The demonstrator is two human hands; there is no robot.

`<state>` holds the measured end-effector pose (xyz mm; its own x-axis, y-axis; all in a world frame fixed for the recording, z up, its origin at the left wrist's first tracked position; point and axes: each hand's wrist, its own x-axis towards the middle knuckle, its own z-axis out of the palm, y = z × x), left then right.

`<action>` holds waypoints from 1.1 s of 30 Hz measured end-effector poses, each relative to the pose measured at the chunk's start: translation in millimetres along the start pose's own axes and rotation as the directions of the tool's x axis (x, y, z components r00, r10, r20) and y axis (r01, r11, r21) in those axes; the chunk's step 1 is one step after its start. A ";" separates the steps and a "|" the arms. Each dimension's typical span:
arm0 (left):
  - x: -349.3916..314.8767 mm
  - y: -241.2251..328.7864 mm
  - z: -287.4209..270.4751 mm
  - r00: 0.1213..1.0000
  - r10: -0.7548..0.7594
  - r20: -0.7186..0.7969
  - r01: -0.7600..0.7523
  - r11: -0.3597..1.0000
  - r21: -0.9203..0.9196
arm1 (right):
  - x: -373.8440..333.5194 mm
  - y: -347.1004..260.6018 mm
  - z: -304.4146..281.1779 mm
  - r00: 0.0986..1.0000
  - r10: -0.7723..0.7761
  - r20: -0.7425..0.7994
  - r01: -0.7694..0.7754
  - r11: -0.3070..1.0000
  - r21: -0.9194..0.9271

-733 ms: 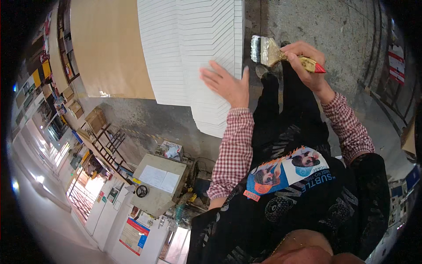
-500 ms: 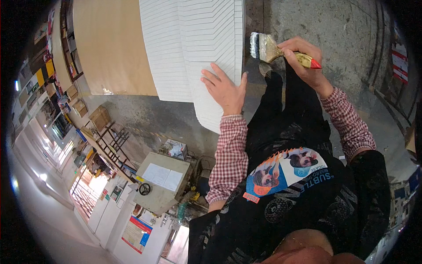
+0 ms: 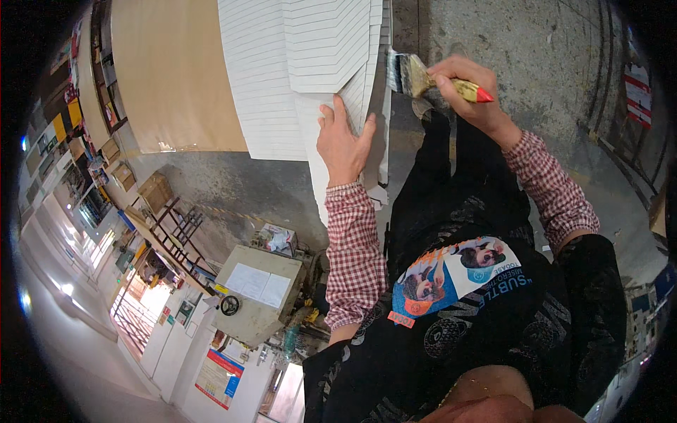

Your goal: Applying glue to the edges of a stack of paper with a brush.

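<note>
Paper stack [image 3: 321, 49], top centre: probably light, floppy, easily creased; best pinned flat or taken by edges. Left hand [image 3: 343, 148] on it, thumb spread from fingers. Right hand [image 3: 471, 93] pinching brush [image 3: 417, 75] by handle, likely stiff; bristles near stack's right edge, contact unclear

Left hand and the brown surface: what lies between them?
White sheets, some lined, fill the stretch between the left hand and the brown surface, as the head view shows.
</note>
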<state>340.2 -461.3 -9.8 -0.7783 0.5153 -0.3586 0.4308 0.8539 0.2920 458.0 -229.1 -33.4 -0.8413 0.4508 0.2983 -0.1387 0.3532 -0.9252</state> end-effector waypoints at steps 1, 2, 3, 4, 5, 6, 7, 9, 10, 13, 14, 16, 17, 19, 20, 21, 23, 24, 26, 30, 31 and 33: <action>-0.9 -0.5 0.5 1.000 0.001 -0.017 -0.001 1.000 0.015 | -0.9 -4.7 -1.6 1.000 0.008 0.019 -0.008 1.000 0.010; -1.6 -1.4 0.5 1.000 -0.004 -0.019 0.004 1.000 0.016 | 0.4 -9.0 -1.6 1.000 0.022 -0.010 -0.022 1.000 0.001; -0.4 0.2 0.7 1.000 0.000 -0.020 0.001 0.999 0.035 | 4.3 -10.2 -2.8 1.000 0.022 -0.010 -0.022 1.000 -0.002; 0.3 1.5 1.0 1.000 0.003 -0.021 -0.001 0.999 0.055 | 8.3 -10.0 -3.3 0.999 0.005 -0.045 -0.006 1.000 -0.010; 0.4 2.5 1.8 1.000 0.004 -0.020 -0.003 0.999 0.054 | 11.1 -8.8 -2.2 0.997 -0.012 -0.080 0.011 1.000 -0.018; 0.9 4.2 3.4 1.000 0.003 -0.024 -0.001 0.998 0.062 | 12.9 -5.7 -0.1 0.995 -0.051 -0.082 0.046 0.997 -0.069; 1.2 6.2 5.2 1.000 0.002 -0.027 0.000 0.997 0.071 | 9.0 -4.9 0.8 0.995 -0.051 -0.085 0.045 0.996 -0.073; 1.2 8.1 7.7 0.999 0.003 -0.042 0.001 0.996 0.085 | -2.0 -4.2 6.3 1.000 0.012 -0.027 -0.014 0.998 -0.056; 0.8 8.7 9.1 0.998 0.000 -0.057 0.006 0.995 0.099 | -8.2 -6.1 5.4 0.999 0.041 0.005 -0.041 0.999 -0.031; -4.1 12.2 26.1 0.987 -0.037 -0.154 0.055 0.992 0.115 | -20.6 -17.5 -0.3 0.998 0.059 0.003 -0.059 0.998 0.013; -6.5 12.0 34.1 0.986 -0.037 -0.163 0.057 0.991 0.119 | -23.1 -23.3 -0.1 0.997 0.071 -0.025 -0.070 0.997 0.023; -14.7 10.0 57.4 0.932 0.002 -0.362 0.037 0.994 0.101 | -24.2 -27.8 -5.0 0.998 0.045 -0.050 -0.044 0.999 0.023; -24.8 7.5 66.6 0.931 0.003 -0.366 0.038 0.994 0.104 | -25.8 -28.8 -6.5 0.997 0.027 -0.073 -0.026 0.999 0.021; -46.7 7.2 80.6 0.920 -0.065 -0.387 0.135 0.978 0.156 | -32.5 -24.4 -12.5 0.997 0.032 -0.068 -0.032 0.999 -0.009; -51.4 1.2 80.8 0.943 -0.084 -0.321 0.158 0.964 0.212 | -35.2 -22.5 -13.4 0.997 0.053 -0.048 -0.054 0.998 -0.021; -51.5 -1.1 77.3 0.943 -0.085 -0.323 0.161 0.964 0.214 | -37.9 -23.0 -11.6 0.997 0.075 -0.026 -0.076 0.997 -0.029; -50.7 -5.2 70.4 0.956 -0.003 -0.293 0.068 0.975 0.211 | -39.2 -23.3 -6.9 0.998 0.067 -0.017 -0.068 0.998 -0.019; -51.0 -6.7 64.0 0.956 -0.005 -0.294 0.071 0.975 0.212 | -38.7 -22.6 -4.6 0.998 0.061 -0.009 -0.061 0.998 -0.013; -51.2 -10.1 50.3 0.982 -0.010 -0.189 0.035 0.991 0.131 | -37.6 -20.3 -0.4 0.999 0.038 -0.024 -0.038 0.999 -0.017; -48.4 -19.8 24.3 0.997 0.022 -0.079 -0.022 1.000 0.008 | -25.3 -16.1 2.7 0.998 -0.014 -0.063 0.012 1.000 -0.024; -47.5 -21.8 20.0 0.997 0.024 -0.078 -0.024 1.000 0.010 | -21.8 -13.8 5.8 0.998 -0.013 -0.066 0.011 1.000 -0.024; -44.8 -22.2 13.8 0.999 0.043 -0.019 -0.044 0.997 -0.064 | -15.5 -9.5 10.8 0.993 -0.060 -0.105 0.057 0.998 -0.027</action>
<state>371.8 -502.3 -12.5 -0.7675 0.5502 -0.3291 0.4348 0.8239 0.3635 466.7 -248.3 -31.8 -0.7718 0.5127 0.3761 -0.1723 0.4008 -0.8998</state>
